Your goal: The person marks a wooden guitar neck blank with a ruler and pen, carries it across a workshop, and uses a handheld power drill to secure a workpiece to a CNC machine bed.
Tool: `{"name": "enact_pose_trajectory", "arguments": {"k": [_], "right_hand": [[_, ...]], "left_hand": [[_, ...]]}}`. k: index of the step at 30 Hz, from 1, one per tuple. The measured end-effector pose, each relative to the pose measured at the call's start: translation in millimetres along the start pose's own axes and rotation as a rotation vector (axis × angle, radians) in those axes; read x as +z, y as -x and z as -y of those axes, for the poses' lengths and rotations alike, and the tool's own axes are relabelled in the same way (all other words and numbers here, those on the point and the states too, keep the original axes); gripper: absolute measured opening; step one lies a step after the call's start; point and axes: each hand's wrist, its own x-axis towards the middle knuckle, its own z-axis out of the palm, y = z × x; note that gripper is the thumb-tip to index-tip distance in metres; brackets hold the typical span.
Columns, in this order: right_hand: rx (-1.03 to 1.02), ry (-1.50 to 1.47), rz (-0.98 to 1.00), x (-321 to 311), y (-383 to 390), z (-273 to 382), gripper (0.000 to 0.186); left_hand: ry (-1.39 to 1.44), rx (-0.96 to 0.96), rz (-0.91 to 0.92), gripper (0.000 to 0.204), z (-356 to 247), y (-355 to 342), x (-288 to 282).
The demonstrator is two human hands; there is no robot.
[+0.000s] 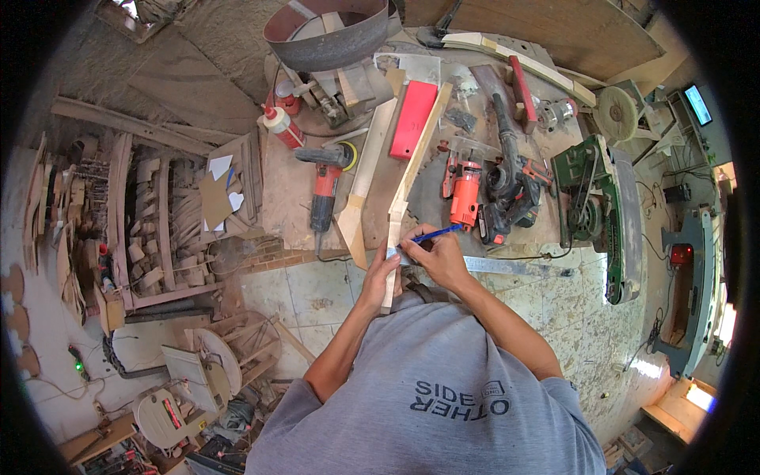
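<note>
My right hand (440,260) is closed around a blue pen (432,235), its tip end down by the wood near my fingers. My left hand (378,279) grips a long pale wooden piece (416,162) close to its near end. That piece runs away from me over the workbench, and its near end overhangs the edge by my waist. A metal ruler (507,267) lies across the wood beneath my hands and reaches out to the right. Whether it is part of a square, I cannot tell. Left of it lies a second shaped wooden piece (366,174).
On the bench (285,202) lie an angle grinder (323,190), a red-orange router (465,194), a cordless blower (507,182), a red flat block (413,119) and a glue bottle (283,127). A green belt sander (590,198) stands at right. Offcut shelves (166,222) fill the left.
</note>
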Motion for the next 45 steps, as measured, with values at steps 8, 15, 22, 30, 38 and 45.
{"name": "enact_pose_trajectory", "arguments": {"k": [8, 15, 22, 30, 38, 45], "right_hand": [[-0.010, 0.002, 0.010, -1, -1, 2, 0.017], [-0.038, -0.120, -0.134, -17, -3, -10, 0.026], [0.054, 0.356, 0.179, -88, 56, -32, 0.033], [0.068, 0.023, -0.674, -173, 99, -72, 0.028], [0.124, 0.692, -0.929, -269, 83, -186, 0.034], [0.259, 0.753, -0.784, -284, 39, -268, 0.020]], "left_hand": [[0.045, 0.029, 0.016, 0.061, -4, 1, 4], [0.022, 0.044, 0.008, 0.071, -1, -1, 0], [0.030, -0.066, -0.081, 0.042, 11, -5, -1], [0.329, -0.116, -0.026, 0.065, 6, 0, 13], [0.316, -0.105, -0.099, 0.060, 4, 5, 58], [0.301, -0.091, -0.193, 0.057, 14, 6, 89]]}}
